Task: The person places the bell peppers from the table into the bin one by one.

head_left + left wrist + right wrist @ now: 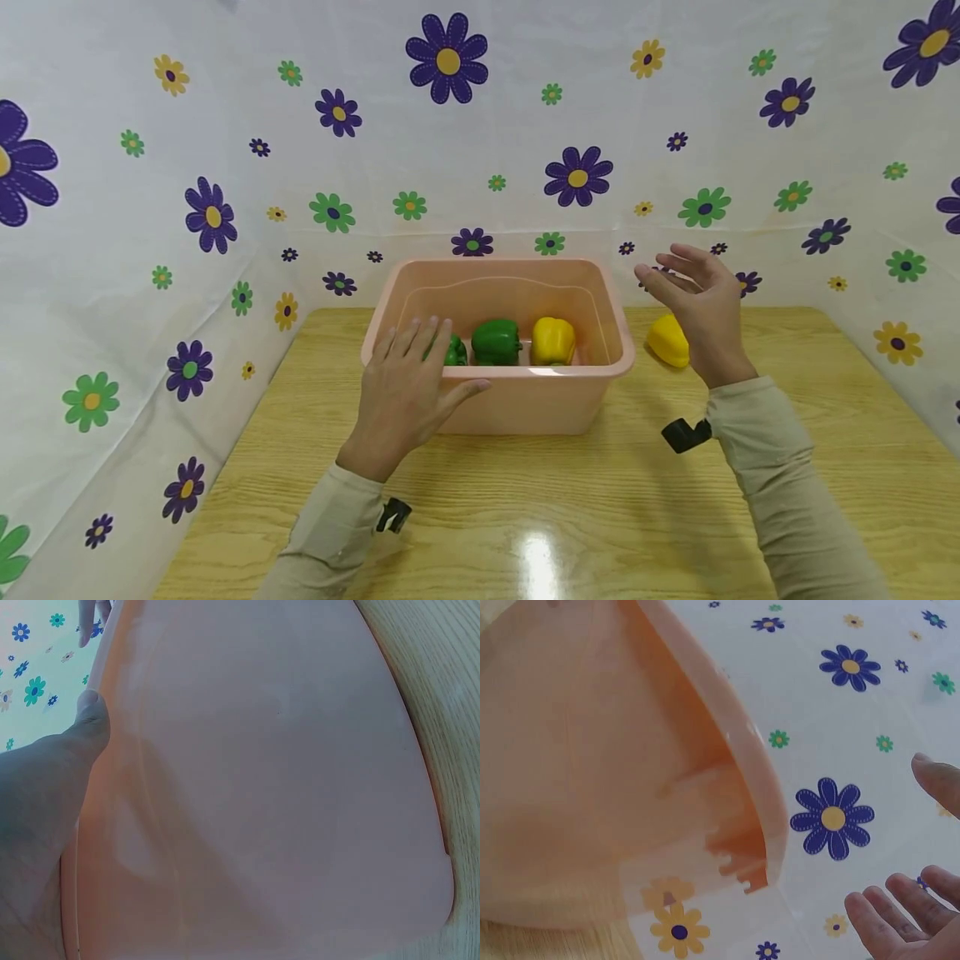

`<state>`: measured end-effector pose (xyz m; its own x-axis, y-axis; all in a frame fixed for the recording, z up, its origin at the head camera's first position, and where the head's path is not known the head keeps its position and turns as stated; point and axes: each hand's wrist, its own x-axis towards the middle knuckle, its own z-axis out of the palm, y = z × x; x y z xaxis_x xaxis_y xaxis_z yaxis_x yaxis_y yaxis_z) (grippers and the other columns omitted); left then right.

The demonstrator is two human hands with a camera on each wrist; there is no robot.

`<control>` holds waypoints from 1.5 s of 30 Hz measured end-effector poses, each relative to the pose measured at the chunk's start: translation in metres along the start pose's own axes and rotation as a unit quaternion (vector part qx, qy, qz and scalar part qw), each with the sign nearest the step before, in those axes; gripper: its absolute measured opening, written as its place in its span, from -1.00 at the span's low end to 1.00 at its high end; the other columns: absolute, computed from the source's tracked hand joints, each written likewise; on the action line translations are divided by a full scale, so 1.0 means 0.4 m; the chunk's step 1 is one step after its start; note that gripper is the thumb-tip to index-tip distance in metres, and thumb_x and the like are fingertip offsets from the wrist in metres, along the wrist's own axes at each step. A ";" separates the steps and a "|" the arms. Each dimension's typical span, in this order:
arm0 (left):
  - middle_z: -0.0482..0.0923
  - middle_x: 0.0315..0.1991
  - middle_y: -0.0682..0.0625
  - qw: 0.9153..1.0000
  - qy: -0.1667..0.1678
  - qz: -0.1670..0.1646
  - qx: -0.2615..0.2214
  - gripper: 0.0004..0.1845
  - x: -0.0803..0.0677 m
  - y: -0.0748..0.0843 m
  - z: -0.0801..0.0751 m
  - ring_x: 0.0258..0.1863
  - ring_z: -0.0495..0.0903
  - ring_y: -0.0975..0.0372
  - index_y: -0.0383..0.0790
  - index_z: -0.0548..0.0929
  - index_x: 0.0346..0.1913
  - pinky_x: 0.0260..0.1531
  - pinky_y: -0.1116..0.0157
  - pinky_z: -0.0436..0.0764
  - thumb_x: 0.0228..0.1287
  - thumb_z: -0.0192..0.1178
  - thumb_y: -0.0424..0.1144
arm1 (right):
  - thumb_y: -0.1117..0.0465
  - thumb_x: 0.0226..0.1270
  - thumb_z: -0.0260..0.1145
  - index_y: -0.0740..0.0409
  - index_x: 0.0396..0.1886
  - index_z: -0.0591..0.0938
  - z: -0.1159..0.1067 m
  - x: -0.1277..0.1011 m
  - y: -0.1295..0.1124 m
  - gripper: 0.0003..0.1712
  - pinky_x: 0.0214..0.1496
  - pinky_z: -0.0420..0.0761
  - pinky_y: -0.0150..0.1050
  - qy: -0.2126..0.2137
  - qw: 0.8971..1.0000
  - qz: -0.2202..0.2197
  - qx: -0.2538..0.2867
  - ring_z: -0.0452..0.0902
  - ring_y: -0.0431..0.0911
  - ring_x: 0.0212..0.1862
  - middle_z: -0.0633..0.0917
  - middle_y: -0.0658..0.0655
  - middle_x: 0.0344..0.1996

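Note:
My left hand lies over the front left rim of a pink plastic bin, its fingers straight and spread and its thumb along the rim. Inside the bin are a green bell pepper, a yellow bell pepper, and a second green pepper partly hidden by my left fingers. To the right of the bin my right hand is raised, fingers loosely bent and holding nothing. Behind it on the table sits a yellow object, partly covered by that hand.
The bin stands on a wood-grain table. A white flower-printed cloth hangs behind the table and on both sides. Black wrist mounts stick out from the left sleeve and the right sleeve.

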<state>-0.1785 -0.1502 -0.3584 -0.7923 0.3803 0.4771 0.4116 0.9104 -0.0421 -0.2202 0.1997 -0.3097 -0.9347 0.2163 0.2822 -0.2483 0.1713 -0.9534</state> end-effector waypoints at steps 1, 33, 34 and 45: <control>0.43 0.40 -0.24 1.000 0.000 0.001 0.000 -0.01 0.000 0.000 0.000 0.42 0.35 -0.12 -0.28 0.39 0.47 0.44 -0.11 0.23 0.28 0.07 0.47 | -0.05 0.29 0.48 0.12 0.45 0.40 -0.005 0.004 0.005 -0.18 0.35 0.51 -0.06 0.005 1.000 0.001 -0.007 0.48 0.09 0.32 0.53 0.20 0.33; 0.39 0.42 -0.24 1.000 -0.005 -0.002 -0.003 0.08 0.004 -0.001 -0.009 0.43 0.34 -0.12 -0.29 0.37 0.49 0.45 -0.13 0.20 0.30 -0.27 0.58 | -0.20 0.25 0.46 0.15 0.54 0.26 -0.109 0.057 0.221 0.02 0.44 0.39 -0.09 0.107 0.976 0.164 -0.093 0.28 0.10 0.42 0.34 0.17 0.48; 0.39 0.42 -0.24 1.000 -0.005 -0.001 -0.002 0.08 0.004 -0.001 -0.009 0.43 0.34 -0.13 -0.29 0.37 0.48 0.45 -0.13 0.20 0.30 -0.28 0.58 | -0.19 0.25 0.46 0.16 0.55 0.25 -0.111 0.058 0.227 0.02 0.44 0.39 -0.09 0.106 0.976 0.167 -0.093 0.28 0.10 0.42 0.33 0.18 0.49; 0.39 0.43 -0.23 1.000 -0.012 -0.006 -0.006 0.07 0.000 0.000 -0.007 0.43 0.33 -0.12 -0.28 0.37 0.49 0.45 -0.14 0.20 0.31 -0.29 0.58 | -0.16 0.25 0.47 0.18 0.59 0.15 -0.124 0.057 0.288 0.10 0.47 0.35 -0.03 0.097 0.964 0.226 -0.105 0.22 0.14 0.45 0.25 0.24 0.51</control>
<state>-0.1774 -0.1504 -0.3560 -0.8073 0.3740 0.4564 0.4077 0.9127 -0.0268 -0.2575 0.2721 -0.4078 -0.8648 0.4869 -0.1224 0.2487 0.2037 -0.9469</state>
